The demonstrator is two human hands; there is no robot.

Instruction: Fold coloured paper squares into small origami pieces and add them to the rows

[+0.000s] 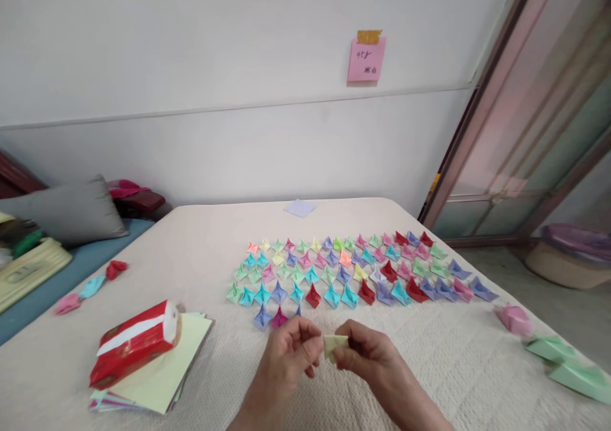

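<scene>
A small pale-yellow piece of folded paper is between my two hands, above the near part of the bed. My right hand pinches its right side between thumb and fingers. Curled closed, my left hand has its thumb and fingertips at the paper's left edge. Just beyond my hands stand rows of small folded paper boats in many colours. The nearest row is partly hidden behind my left hand.
Left of my hands, a red packet lies on a stack of coloured paper sheets. Larger folded papers lie at the left edge and right edge. A lilac sheet is at the back, before the white wall.
</scene>
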